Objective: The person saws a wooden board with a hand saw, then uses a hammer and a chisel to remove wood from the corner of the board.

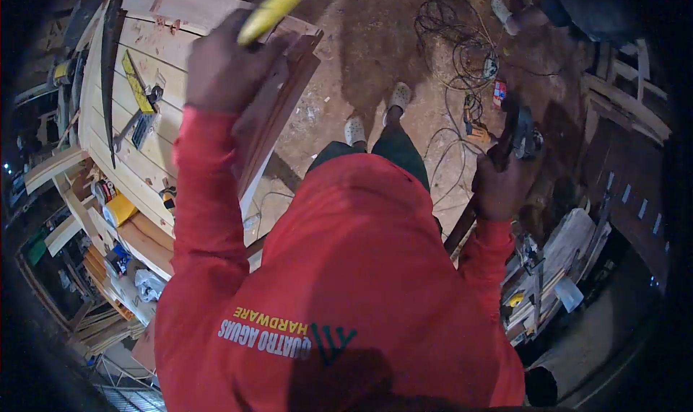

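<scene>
My left hand (229, 67) is closed around a yellow handle (269, 13), above the planked bench; motion blur hides what kind of tool it is. Below that hand runs a reddish-brown wooden piece (289, 94) along the bench edge. Out to the right, over the floor, my right hand (500, 187) is wrapped round a tool with a dark, hammer-like head (525, 136). On the planks lie a yellow bar tool (137, 81) and a metal tool with a dark grip (142, 129), left of my left forearm.
Tangled cables (462, 58) and an orange power tool (477, 132) lie on the floor ahead of my feet (355, 131). Another person's foot (502, 14) is at the upper right. Scrap wood (567, 260) is piled on the right. Paint-like cans and timber (119, 210) crowd the left.
</scene>
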`<state>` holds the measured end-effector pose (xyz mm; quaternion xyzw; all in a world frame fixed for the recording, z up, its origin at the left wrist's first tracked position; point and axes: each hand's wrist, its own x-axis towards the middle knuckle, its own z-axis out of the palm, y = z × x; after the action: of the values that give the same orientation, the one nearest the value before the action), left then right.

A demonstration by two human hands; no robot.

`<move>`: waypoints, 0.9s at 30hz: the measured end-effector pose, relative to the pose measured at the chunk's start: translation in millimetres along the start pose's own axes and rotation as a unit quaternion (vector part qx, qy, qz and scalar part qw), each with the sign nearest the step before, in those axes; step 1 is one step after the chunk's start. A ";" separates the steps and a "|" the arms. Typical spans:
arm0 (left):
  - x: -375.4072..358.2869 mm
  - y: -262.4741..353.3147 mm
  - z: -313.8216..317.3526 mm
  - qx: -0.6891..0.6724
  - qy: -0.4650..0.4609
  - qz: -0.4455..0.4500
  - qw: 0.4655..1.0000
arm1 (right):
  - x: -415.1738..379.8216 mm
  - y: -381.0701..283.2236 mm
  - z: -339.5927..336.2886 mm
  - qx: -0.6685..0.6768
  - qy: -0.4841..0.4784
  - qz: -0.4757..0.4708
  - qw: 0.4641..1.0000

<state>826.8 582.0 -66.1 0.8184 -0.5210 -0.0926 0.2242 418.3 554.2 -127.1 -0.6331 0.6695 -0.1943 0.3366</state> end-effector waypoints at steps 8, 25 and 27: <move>-20.5 3.3 51.1 0.147 -0.105 0.161 0.970 | -12.5 21.5 2.7 0.169 -0.071 0.112 0.977; -22.1 102.2 102.7 -0.115 -0.288 0.461 0.832 | -15.9 40.9 -0.2 0.085 -0.053 0.198 0.975; -19.4 93.0 109.3 -0.109 -0.300 0.477 0.819 | -44.5 52.5 8.0 0.133 0.001 0.176 0.975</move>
<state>700.7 536.7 -121.0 0.3694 -0.8741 -0.2716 0.1606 385.0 605.5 -159.6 -0.4544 0.7391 -0.2200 0.4459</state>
